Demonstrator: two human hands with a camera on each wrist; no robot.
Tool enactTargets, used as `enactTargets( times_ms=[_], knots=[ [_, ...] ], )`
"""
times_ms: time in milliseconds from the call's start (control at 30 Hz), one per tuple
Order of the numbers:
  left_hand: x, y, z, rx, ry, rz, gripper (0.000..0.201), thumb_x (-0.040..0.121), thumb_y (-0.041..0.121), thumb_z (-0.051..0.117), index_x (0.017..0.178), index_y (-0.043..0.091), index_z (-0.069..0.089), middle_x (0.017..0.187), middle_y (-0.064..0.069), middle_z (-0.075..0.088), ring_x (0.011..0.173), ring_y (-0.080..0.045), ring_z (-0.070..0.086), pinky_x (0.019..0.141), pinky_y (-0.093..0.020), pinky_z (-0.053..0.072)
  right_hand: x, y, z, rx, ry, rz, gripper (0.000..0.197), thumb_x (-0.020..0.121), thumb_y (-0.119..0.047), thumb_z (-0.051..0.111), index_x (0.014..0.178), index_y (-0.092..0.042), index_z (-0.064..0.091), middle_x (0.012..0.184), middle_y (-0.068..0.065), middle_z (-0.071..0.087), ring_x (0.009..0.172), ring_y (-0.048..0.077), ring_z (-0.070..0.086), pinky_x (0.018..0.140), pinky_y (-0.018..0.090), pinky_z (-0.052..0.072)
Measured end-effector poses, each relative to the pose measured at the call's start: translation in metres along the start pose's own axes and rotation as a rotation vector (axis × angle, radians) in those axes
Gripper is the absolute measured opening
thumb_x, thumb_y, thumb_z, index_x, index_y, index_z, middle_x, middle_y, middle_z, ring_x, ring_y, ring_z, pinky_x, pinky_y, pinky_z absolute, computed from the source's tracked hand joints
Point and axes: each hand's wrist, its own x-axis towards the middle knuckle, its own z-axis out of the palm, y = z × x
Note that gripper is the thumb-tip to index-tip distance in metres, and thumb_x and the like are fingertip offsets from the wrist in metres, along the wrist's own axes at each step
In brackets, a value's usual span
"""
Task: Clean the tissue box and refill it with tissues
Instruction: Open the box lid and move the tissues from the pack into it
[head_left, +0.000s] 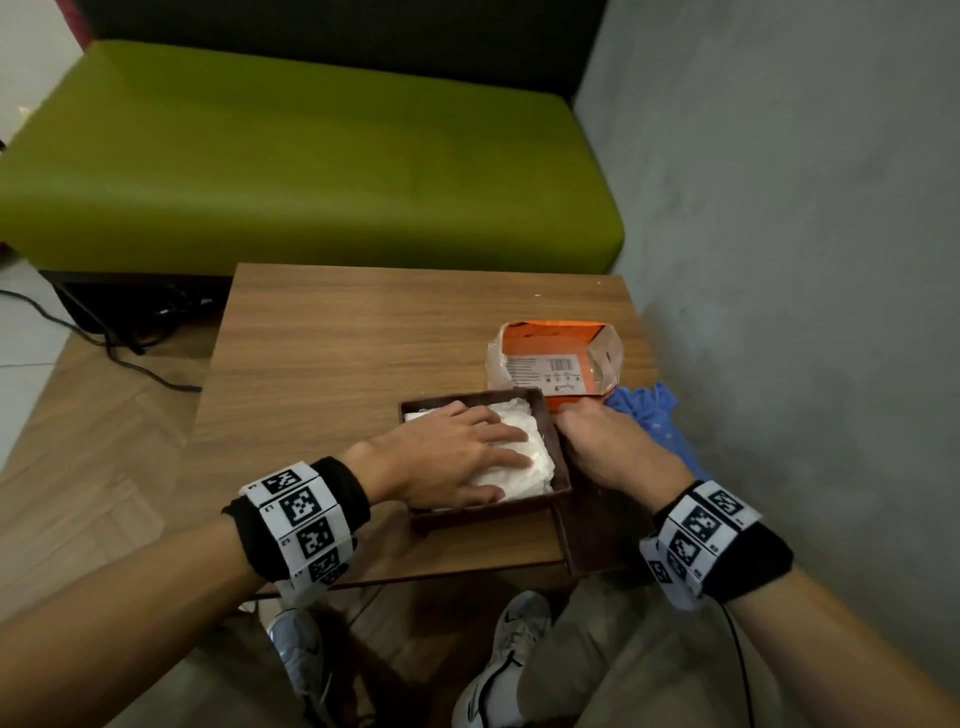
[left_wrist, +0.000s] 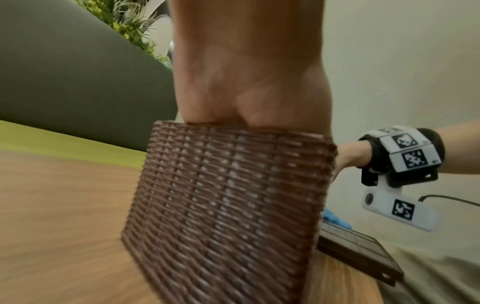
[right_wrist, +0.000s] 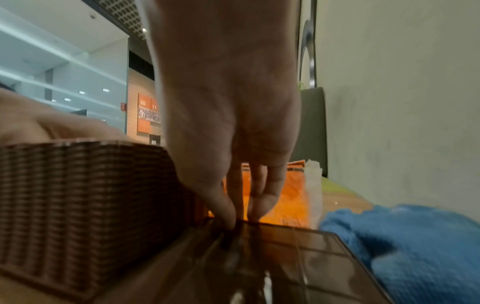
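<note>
A brown woven tissue box (head_left: 488, 512) stands open near the table's front edge, with white tissues (head_left: 535, 467) inside. My left hand (head_left: 498, 457) lies flat on the tissues, fingers spread and straight, pressing them down; in the left wrist view the box wall (left_wrist: 228, 205) hides its fingers. The flat brown lid (head_left: 602, 545) lies to the right of the box. My right hand (head_left: 597, 431) pinches the lid's far edge (right_wrist: 298, 257) between thumb and fingers (right_wrist: 259, 203).
An opened orange tissue packet (head_left: 556, 358) lies just behind the box. A crumpled blue cloth (head_left: 649, 410) sits to the right by the grey wall (head_left: 805, 260). The wooden table (head_left: 337, 389) is bare on its left half. A green sofa (head_left: 311, 156) stands beyond it.
</note>
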Motion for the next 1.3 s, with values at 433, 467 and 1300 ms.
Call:
enactTargets(
  times_ms=[433, 467, 1300],
  knots=[
    [-0.001, 0.003, 0.001, -0.022, 0.043, -0.018, 0.052, 0.099, 0.056, 0.034, 0.148, 0.038, 0.032, 0.158, 0.007, 0.028, 0.140, -0.016, 0.028, 0.109, -0.034, 0.028, -0.035, -0.005, -0.028, 0.028, -0.193, 0.034, 0.076, 0.081, -0.045, 0.067, 0.145, -0.020, 0.035, 0.149, -0.001, 0.034, 0.136, 0.019, 0.030, 0.115, 0.044, 0.028],
    [0.000, 0.003, 0.001, -0.020, 0.043, -0.016, 0.052, 0.098, 0.056, 0.034, 0.148, 0.039, 0.032, 0.158, 0.007, 0.028, 0.140, -0.016, 0.028, 0.109, -0.034, 0.027, -0.041, -0.007, -0.029, 0.021, -0.317, 0.042, 0.101, 0.073, -0.056, 0.071, 0.153, -0.022, 0.019, 0.158, -0.003, 0.018, 0.144, 0.019, 0.017, 0.120, 0.046, 0.017],
    [-0.001, -0.001, -0.001, -0.030, 0.017, -0.034, 0.052, 0.097, 0.057, 0.035, 0.147, 0.041, 0.031, 0.158, 0.009, 0.026, 0.140, -0.014, 0.024, 0.109, -0.032, 0.025, -0.023, -0.006, -0.010, 0.117, -0.247, 0.085, 0.139, 0.044, -0.065, 0.087, 0.152, -0.031, 0.005, 0.135, -0.004, 0.024, 0.128, 0.019, 0.023, 0.116, 0.049, 0.014]
  ],
)
